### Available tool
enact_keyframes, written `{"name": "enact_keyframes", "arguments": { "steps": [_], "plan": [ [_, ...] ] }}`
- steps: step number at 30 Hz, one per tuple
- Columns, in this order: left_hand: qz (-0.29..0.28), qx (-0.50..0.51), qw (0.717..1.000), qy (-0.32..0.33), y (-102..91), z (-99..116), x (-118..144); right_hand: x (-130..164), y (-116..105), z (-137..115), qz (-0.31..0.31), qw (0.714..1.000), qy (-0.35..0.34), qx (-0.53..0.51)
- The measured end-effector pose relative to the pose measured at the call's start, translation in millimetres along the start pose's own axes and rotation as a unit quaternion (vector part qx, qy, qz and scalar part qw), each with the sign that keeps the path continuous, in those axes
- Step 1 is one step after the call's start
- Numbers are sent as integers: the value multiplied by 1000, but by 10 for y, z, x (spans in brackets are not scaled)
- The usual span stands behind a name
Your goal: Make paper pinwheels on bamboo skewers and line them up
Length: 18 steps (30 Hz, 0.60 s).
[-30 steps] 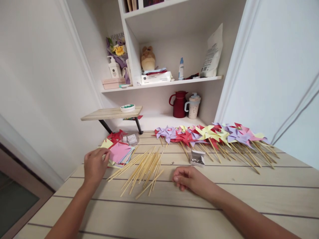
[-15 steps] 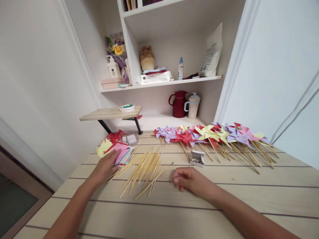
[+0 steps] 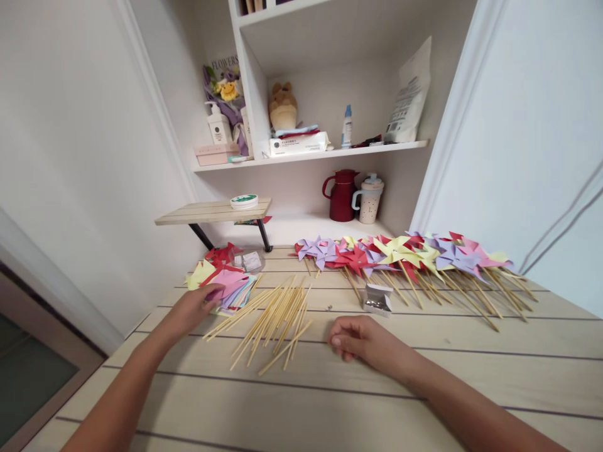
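Left hand point(image 3: 191, 307) at the paper stack point(image 3: 232, 282), grip unclear; right hand point(image 3: 358, 336) well apart, loosely curled, contents hidden. Sticks point(image 3: 277, 314) lie between the hands, presumably for easy reach.

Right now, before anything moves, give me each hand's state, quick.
Left hand: at the pink paper, partly curled; whether it grips any cannot be told.
Right hand: loosely curled, nothing visible in it.
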State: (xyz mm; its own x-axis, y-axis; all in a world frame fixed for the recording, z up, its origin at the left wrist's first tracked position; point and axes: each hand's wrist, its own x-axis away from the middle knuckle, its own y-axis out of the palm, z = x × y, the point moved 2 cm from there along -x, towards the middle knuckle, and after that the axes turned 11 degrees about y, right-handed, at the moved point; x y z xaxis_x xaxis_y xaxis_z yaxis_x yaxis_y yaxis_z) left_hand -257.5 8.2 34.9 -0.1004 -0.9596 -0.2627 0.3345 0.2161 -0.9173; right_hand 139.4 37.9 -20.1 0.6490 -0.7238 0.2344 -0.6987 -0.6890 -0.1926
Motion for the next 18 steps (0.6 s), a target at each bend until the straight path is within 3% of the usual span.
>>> {"name": "enact_keyframes", "arguments": {
  "steps": [6,13,18],
  "plan": [
    [104,48,993,-5,-17,11,-23,-5,-2,9,-2,1000,-6,1],
    [150,-10,988,-40,-124,61,-18,-1,2,0,-1,1000,-8,2],
    [339,-107,935,0,-212,210,60,-9,-2,12,-2,1000,-1,5]
  ]
}}
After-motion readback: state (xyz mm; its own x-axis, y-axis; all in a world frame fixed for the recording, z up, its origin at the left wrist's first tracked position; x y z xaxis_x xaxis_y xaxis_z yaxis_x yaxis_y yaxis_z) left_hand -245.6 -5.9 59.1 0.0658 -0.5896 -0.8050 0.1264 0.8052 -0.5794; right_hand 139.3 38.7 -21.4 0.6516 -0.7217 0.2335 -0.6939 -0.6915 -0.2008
